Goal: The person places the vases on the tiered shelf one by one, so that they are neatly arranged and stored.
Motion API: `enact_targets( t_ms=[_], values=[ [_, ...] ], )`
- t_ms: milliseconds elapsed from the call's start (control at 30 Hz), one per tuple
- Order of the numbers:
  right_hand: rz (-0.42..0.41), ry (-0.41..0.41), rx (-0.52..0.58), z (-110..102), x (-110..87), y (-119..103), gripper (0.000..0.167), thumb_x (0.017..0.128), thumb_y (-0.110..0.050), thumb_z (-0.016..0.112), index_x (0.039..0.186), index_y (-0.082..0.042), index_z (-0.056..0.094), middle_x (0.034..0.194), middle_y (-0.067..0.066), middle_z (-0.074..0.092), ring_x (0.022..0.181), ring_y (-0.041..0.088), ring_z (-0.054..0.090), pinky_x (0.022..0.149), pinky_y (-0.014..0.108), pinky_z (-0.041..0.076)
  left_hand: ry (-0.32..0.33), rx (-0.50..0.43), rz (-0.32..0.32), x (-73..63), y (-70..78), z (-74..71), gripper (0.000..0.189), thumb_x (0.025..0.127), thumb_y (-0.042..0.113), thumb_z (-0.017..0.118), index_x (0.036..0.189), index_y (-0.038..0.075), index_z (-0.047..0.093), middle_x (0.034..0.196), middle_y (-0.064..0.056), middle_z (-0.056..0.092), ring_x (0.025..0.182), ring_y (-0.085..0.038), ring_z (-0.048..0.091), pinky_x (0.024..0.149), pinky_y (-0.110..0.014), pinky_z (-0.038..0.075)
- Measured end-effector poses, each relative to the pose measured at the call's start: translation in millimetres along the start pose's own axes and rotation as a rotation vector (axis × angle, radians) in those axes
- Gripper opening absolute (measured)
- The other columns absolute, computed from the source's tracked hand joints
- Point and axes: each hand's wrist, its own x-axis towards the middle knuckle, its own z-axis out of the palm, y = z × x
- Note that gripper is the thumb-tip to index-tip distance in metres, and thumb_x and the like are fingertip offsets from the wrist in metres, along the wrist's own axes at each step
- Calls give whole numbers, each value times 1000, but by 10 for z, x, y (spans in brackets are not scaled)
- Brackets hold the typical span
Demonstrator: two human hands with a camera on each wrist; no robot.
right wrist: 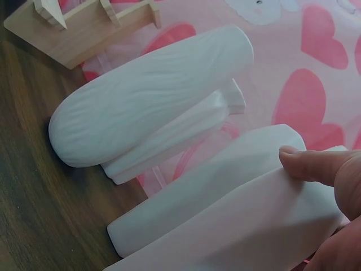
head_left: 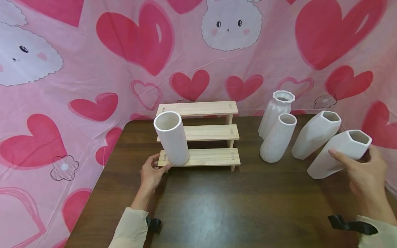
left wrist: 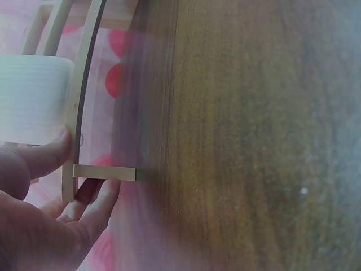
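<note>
My left hand (head_left: 151, 175) grips the left end of the lowest step of a three-tier wooden display stand (head_left: 214, 157). In the left wrist view the thumb lies on top of that step, with fingers around the stand's leg (left wrist: 107, 172). A white ribbed cylindrical vase (head_left: 172, 143) stands upright on the same step, close to the thumb. On the right, my right hand (head_left: 369, 174) holds a white faceted vase (head_left: 333, 159) near its rim. The thumb (right wrist: 313, 165) presses one side in the right wrist view; the other fingers are mostly hidden behind it.
A second faceted vase (head_left: 313, 137) stands just behind the held one. Left of it are a round vase with carved texture (head_left: 276, 140) and a pleated vase with a ruffled rim (head_left: 270, 115). A pink heart-patterned cloth (head_left: 198, 62) hangs behind the dark wooden table (head_left: 217, 206).
</note>
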Motion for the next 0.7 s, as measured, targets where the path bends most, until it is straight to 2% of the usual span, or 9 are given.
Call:
enact_targets(
  t_ms=[367, 533, 700],
  values=[
    [-18, 46, 133, 25, -57, -33, 72, 60, 13, 85, 121, -16, 61, 102, -8, 63, 89, 5, 56, 67, 7, 45, 8, 9, -6, 15, -18, 16, 62, 81, 13, 78, 135, 11, 50, 110, -17, 64, 83, -22, 61, 64, -24, 48],
    [-26, 24, 75, 38, -148, -109, 73, 62, 9, 86, 126, -17, 61, 103, -10, 62, 90, 4, 55, 69, 6, 45, 4, 11, -14, 11, -6, 12, 62, 81, 12, 78, 136, 11, 49, 111, -18, 63, 84, -24, 61, 66, -25, 49],
    [-71, -24, -66, 49, -239, -185, 75, 64, 0, 88, 130, -19, 59, 104, -13, 60, 89, 2, 53, 68, 5, 43, -4, 1, -15, 11, 13, 4, 62, 82, 11, 77, 136, 10, 48, 112, -19, 63, 84, -23, 62, 66, -24, 49]
  ],
)
